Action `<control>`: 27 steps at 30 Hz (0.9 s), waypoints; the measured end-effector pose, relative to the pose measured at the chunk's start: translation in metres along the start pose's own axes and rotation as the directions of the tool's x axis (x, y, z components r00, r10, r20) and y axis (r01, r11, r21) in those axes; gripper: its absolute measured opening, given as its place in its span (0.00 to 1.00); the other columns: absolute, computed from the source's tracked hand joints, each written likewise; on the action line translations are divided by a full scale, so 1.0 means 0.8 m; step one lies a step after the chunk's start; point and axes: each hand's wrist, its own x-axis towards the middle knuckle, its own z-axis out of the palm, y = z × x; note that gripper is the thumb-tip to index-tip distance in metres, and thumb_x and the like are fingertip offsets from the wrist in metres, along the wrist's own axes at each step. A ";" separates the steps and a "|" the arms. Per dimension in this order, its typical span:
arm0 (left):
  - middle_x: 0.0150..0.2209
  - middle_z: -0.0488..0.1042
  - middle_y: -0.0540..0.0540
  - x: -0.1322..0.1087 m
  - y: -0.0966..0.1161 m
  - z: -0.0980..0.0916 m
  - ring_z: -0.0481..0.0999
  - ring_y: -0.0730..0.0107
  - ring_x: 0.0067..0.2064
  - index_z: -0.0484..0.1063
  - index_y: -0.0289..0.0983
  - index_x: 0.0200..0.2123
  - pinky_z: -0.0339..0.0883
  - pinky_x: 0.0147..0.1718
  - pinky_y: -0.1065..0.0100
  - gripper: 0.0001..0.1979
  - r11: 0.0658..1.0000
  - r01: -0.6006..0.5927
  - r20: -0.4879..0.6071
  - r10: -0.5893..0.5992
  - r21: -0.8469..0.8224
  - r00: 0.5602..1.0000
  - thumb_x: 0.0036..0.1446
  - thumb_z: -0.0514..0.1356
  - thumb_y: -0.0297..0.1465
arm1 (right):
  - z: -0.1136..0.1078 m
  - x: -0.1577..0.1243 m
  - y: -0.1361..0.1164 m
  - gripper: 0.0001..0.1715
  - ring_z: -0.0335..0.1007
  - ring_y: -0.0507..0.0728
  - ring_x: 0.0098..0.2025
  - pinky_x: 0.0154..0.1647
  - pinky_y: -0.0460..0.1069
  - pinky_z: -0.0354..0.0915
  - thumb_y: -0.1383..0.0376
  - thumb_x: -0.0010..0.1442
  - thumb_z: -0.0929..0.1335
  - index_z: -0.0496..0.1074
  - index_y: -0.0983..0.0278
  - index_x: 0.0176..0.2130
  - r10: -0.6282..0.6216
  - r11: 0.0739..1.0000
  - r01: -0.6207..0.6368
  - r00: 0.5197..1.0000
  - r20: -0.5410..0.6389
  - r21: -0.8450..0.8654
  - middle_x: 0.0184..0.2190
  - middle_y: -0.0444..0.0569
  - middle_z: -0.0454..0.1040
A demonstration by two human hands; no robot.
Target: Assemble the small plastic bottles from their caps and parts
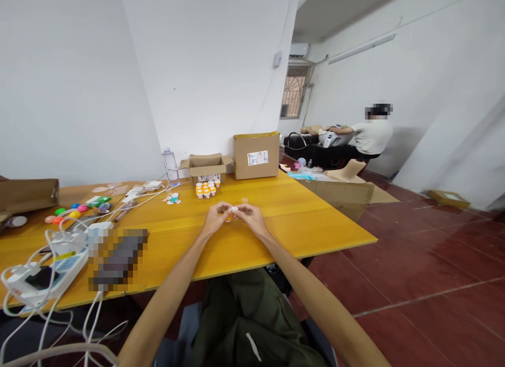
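My left hand point(216, 217) and my right hand point(251, 218) meet over the wooden table point(292, 219), fingertips pinched together. Between them is a small white piece point(234, 210), which the right fingers grip. An orange part point(228, 217) shows by the left fingertips; its shape is partly hidden by the fingers. Beyond the hands stands a cluster of several small orange-and-white pieces point(205, 190). To its left lies a little pile of white and teal pieces point(172, 199). A small clear disc point(244, 200) lies just behind my right hand.
Behind the cluster are an open carton point(207, 169), a closed cardboard box point(256, 156) and a clear bottle point(171, 168). Power strips point(65, 272) with cables, a pixelated dark device point(120, 257) and colored balls point(74, 214) occupy the left. A person point(371, 135) sits far right.
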 end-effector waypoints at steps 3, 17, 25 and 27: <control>0.33 0.80 0.47 -0.001 0.001 0.000 0.78 0.66 0.36 0.77 0.37 0.32 0.71 0.38 0.66 0.10 0.999 -0.024 -0.012 0.024 0.024 1.000 0.53 0.66 0.38 | 0.000 0.002 0.002 0.21 0.75 0.57 0.31 0.36 0.52 0.73 0.48 0.41 0.78 0.79 0.61 0.29 0.001 1.000 -0.001 1.000 -0.014 0.014 0.28 0.47 0.80; 0.34 0.80 0.47 -0.001 0.003 0.000 0.78 0.65 0.37 0.78 0.38 0.34 0.70 0.38 0.66 0.12 0.996 -0.001 -0.010 0.002 0.085 1.000 0.54 0.64 0.41 | 0.000 0.002 0.002 0.23 0.76 0.57 0.30 0.35 0.52 0.74 0.47 0.41 0.77 0.78 0.61 0.30 0.010 1.000 -0.009 1.000 -0.022 0.019 0.29 0.48 0.80; 0.33 0.80 0.48 -0.002 0.003 0.001 0.77 0.65 0.36 0.78 0.38 0.33 0.69 0.37 0.67 0.13 0.994 0.001 -0.015 0.000 0.113 1.000 0.56 0.63 0.42 | 0.000 0.003 0.004 0.26 0.76 0.58 0.31 0.36 0.53 0.74 0.44 0.40 0.77 0.77 0.61 0.30 0.003 1.000 -0.002 0.999 -0.042 0.013 0.28 0.48 0.79; 0.32 0.80 0.48 -0.002 0.003 0.001 0.76 0.66 0.35 0.78 0.38 0.32 0.69 0.36 0.67 0.12 0.992 -0.011 -0.011 0.013 0.125 1.000 0.56 0.63 0.41 | 0.000 0.003 0.005 0.26 0.76 0.58 0.31 0.36 0.53 0.74 0.44 0.40 0.77 0.77 0.61 0.31 0.003 1.000 -0.002 0.999 -0.043 0.008 0.29 0.48 0.79</control>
